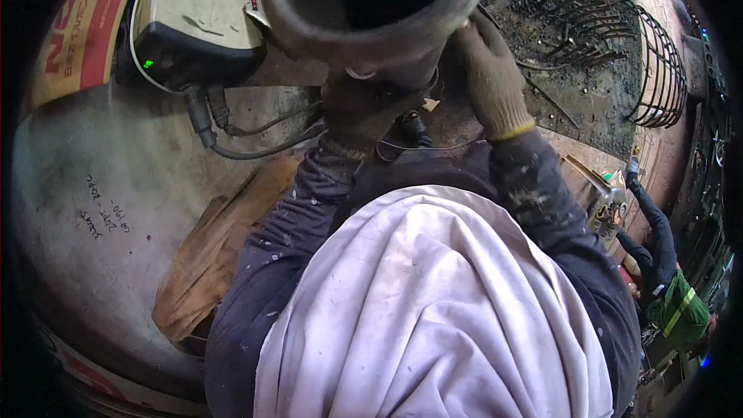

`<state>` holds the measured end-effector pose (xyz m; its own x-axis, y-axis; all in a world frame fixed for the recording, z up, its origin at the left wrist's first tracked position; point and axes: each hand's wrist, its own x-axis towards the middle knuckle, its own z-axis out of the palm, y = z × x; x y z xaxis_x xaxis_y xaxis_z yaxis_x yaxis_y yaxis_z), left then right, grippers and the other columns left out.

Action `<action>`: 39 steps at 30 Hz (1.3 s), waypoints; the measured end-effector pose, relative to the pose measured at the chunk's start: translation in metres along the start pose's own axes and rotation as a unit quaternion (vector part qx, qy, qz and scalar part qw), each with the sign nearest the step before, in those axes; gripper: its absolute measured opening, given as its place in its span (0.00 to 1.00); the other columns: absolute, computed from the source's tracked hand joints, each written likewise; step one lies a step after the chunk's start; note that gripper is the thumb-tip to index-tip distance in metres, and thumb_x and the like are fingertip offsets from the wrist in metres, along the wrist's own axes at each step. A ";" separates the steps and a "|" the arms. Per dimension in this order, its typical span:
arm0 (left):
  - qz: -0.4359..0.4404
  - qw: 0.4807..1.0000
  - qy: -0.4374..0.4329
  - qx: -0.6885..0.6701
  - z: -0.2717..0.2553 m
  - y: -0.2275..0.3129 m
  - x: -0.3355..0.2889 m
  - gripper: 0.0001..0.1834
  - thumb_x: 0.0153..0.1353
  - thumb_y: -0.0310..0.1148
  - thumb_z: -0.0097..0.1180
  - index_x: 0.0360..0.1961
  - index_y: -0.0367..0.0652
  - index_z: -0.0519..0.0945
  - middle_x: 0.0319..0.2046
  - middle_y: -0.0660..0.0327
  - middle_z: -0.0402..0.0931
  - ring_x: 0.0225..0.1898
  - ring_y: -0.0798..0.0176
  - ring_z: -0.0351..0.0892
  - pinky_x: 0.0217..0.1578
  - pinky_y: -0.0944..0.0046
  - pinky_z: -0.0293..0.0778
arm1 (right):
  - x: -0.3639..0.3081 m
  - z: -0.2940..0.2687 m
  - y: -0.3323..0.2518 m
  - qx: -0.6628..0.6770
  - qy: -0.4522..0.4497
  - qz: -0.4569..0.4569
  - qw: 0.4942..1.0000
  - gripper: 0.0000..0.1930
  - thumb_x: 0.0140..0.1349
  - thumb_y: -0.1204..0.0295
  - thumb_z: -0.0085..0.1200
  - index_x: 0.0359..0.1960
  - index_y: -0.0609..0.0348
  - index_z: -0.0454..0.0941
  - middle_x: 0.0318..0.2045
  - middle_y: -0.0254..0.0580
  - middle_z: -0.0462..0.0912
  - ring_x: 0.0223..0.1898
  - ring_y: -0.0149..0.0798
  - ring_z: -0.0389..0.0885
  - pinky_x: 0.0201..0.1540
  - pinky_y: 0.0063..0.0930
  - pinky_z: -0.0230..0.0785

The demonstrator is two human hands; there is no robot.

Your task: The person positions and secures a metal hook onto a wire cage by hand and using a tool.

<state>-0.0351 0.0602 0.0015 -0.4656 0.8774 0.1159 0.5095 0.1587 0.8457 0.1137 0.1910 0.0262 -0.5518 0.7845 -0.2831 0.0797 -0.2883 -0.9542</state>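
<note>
A large hollow round thing with a thick grey rim (pixel 364 42) and a dark inside looms close in front of me. I cannot make out its exact kind. My right hand (pixel 495 81), in a knitted work glove with a yellow cuff edge, is at its right side. The thumb side lies against the rim, and the other fingers go out of sight behind it. Below the thing, in shadow, is my left hand (pixel 347 112), also gloved, its fingers hidden. A white cloth (pixel 433 310) hangs over my front.
At the upper left stands a pale box-shaped machine (pixel 197 11) with a small green display and thick cables (pixel 259 147). A brown cloth (pixel 224 255) lies on the grey metal surface (pixel 85 155). Curved black bars form a cage (pixel 658 70) at right. Another person in green (pixel 681 310) is beyond.
</note>
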 end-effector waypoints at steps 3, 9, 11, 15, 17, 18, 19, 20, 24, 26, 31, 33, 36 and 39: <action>-0.005 0.997 0.002 -0.077 0.000 0.004 0.000 0.36 0.41 0.41 0.81 0.49 0.38 0.78 0.40 0.56 0.83 0.43 0.58 0.84 0.45 0.60 0.80 | -0.017 -0.004 0.015 -0.146 -0.010 0.063 0.987 0.26 0.67 0.54 0.49 0.58 0.59 0.76 0.50 0.50 0.83 0.51 0.41 0.82 0.55 0.34 0.71; -0.021 0.999 0.009 -0.038 -0.003 0.016 -0.013 0.35 0.43 0.38 0.79 0.52 0.39 0.76 0.41 0.56 0.83 0.42 0.59 0.84 0.43 0.61 0.79 | -0.017 0.001 0.021 -0.163 -0.052 0.093 0.981 0.24 0.65 0.56 0.49 0.54 0.60 0.79 0.48 0.53 0.84 0.51 0.49 0.82 0.55 0.36 0.70; -0.035 0.999 -0.021 -0.018 0.007 0.003 -0.026 0.33 0.44 0.38 0.78 0.50 0.40 0.76 0.40 0.55 0.81 0.40 0.59 0.83 0.40 0.59 0.79 | -0.017 0.001 0.028 -0.204 -0.033 0.055 0.977 0.23 0.65 0.58 0.49 0.54 0.60 0.79 0.48 0.52 0.83 0.52 0.49 0.82 0.56 0.36 0.70; -0.103 0.984 0.033 -0.139 0.013 -0.010 -0.058 0.24 0.58 0.41 0.67 0.52 0.41 0.76 0.40 0.53 0.82 0.34 0.61 0.83 0.36 0.60 0.79 | -0.033 0.005 0.027 -0.278 -0.023 0.029 0.960 0.21 0.65 0.59 0.50 0.54 0.59 0.79 0.49 0.51 0.83 0.52 0.50 0.81 0.55 0.36 0.71; -0.198 0.961 -0.049 -0.185 0.008 -0.001 -0.061 0.22 0.63 0.43 0.62 0.52 0.40 0.77 0.40 0.53 0.82 0.32 0.61 0.83 0.34 0.60 0.79 | -0.042 0.006 0.032 -0.246 -0.026 0.020 0.969 0.23 0.65 0.59 0.51 0.57 0.59 0.77 0.50 0.53 0.83 0.53 0.50 0.81 0.55 0.36 0.71; -0.270 0.913 -0.066 -0.298 0.008 0.005 -0.059 0.22 0.65 0.44 0.59 0.52 0.39 0.77 0.40 0.53 0.82 0.31 0.62 0.83 0.32 0.61 0.79 | -0.045 0.007 0.038 -0.246 -0.026 0.020 0.969 0.23 0.65 0.59 0.51 0.57 0.59 0.77 0.50 0.53 0.83 0.53 0.50 0.81 0.55 0.36 0.71; -0.335 0.846 -0.081 -0.407 0.008 0.011 -0.057 0.22 0.67 0.45 0.56 0.52 0.39 0.77 0.39 0.54 0.82 0.31 0.63 0.83 0.30 0.61 0.79 | -0.048 0.006 0.041 -0.216 -0.036 0.017 0.976 0.24 0.65 0.58 0.52 0.59 0.59 0.75 0.50 0.55 0.82 0.53 0.51 0.81 0.56 0.36 0.71; -0.333 0.846 -0.081 -0.409 0.008 0.010 -0.056 0.22 0.67 0.45 0.56 0.52 0.39 0.77 0.39 0.54 0.82 0.31 0.63 0.83 0.30 0.61 0.79 | -0.049 0.005 0.042 -0.202 -0.040 0.016 0.979 0.25 0.65 0.58 0.52 0.59 0.60 0.74 0.50 0.55 0.82 0.53 0.51 0.81 0.56 0.36 0.71; -0.362 0.822 -0.130 -0.421 -0.002 0.011 -0.048 0.15 0.69 0.38 0.54 0.48 0.38 0.79 0.37 0.60 0.81 0.33 0.68 0.80 0.32 0.72 0.74 | -0.048 0.005 0.038 -0.210 -0.042 0.015 0.977 0.28 0.65 0.57 0.53 0.62 0.61 0.71 0.50 0.57 0.81 0.52 0.51 0.81 0.56 0.37 0.70; -0.356 0.827 -0.160 -0.404 -0.004 0.012 -0.047 0.15 0.69 0.38 0.54 0.48 0.38 0.79 0.35 0.62 0.80 0.31 0.69 0.79 0.31 0.72 0.74 | -0.051 0.001 0.040 -0.218 -0.044 0.003 0.975 0.29 0.64 0.58 0.54 0.64 0.61 0.68 0.50 0.57 0.81 0.53 0.50 0.80 0.56 0.36 0.70; -0.415 0.795 -0.205 -0.393 -0.012 0.032 -0.072 0.16 0.68 0.35 0.52 0.52 0.37 0.77 0.37 0.60 0.80 0.34 0.69 0.79 0.35 0.70 0.76 | -0.077 -0.006 0.032 -0.147 -0.073 0.032 0.986 0.30 0.65 0.72 0.54 0.69 0.60 0.62 0.36 0.38 0.80 0.33 0.27 0.78 0.36 0.24 0.73; -0.304 0.862 -0.198 -0.355 -0.014 0.038 -0.074 0.17 0.68 0.35 0.53 0.54 0.37 0.76 0.41 0.58 0.80 0.36 0.66 0.80 0.37 0.67 0.77 | -0.088 -0.014 0.017 -0.097 -0.089 0.053 0.990 0.30 0.65 0.73 0.54 0.69 0.59 0.62 0.36 0.37 0.80 0.33 0.27 0.78 0.37 0.24 0.74; -0.096 0.964 -0.118 -0.218 -0.011 0.069 -0.069 0.20 0.67 0.35 0.54 0.57 0.37 0.75 0.47 0.54 0.80 0.41 0.61 0.82 0.41 0.61 0.79 | -0.098 -0.042 -0.011 0.020 -0.094 0.061 0.994 0.29 0.65 0.75 0.52 0.69 0.56 0.65 0.38 0.37 0.80 0.35 0.28 0.78 0.38 0.23 0.75; 0.178 0.983 -0.043 0.009 -0.004 0.093 -0.043 0.20 0.62 0.30 0.60 0.54 0.36 0.77 0.46 0.53 0.80 0.41 0.62 0.83 0.41 0.61 0.79 | -0.112 -0.071 -0.027 -0.005 -0.114 0.081 0.990 0.26 0.64 0.71 0.53 0.64 0.61 0.69 0.30 0.35 0.80 0.26 0.28 0.78 0.29 0.20 0.72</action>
<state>0.0293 0.0356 0.0771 -0.1937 0.9137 0.3572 0.6414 -0.1576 0.7509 0.2317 0.1500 0.0767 -0.7046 0.5828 -0.4048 0.1907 -0.3940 -0.8991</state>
